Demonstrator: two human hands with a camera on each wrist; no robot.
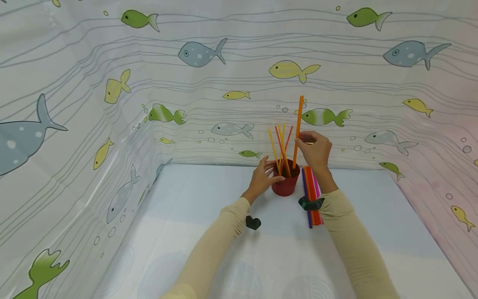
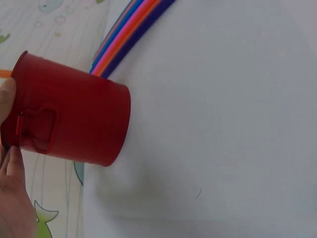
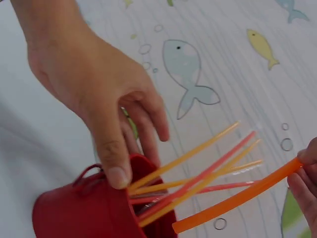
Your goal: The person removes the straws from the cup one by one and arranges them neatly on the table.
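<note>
A small red metal bucket [image 1: 284, 187] with side handles stands on the white surface, holding several thin yellow and red straws [image 3: 198, 173] that lean at different angles. My left hand [image 1: 262, 177] holds the bucket by its rim, thumb on the near side and fingers round the far side. Above the bucket, my right hand [image 1: 317, 151] pinches a thicker orange straw [image 1: 300, 112] between thumb and fingers. The orange straw stands nearly upright, with its lower end at the bucket's mouth. In the right wrist view only the fingertips [image 3: 308, 181] of that hand show.
Right of the bucket lies a bundle of thick straws [image 1: 311, 195] in purple, orange, red and pink, partly under my right wrist. A blue straw [image 2: 115, 39] shows among them in the left wrist view. A fish-patterned curtain [image 1: 201, 104] rises behind and at both sides.
</note>
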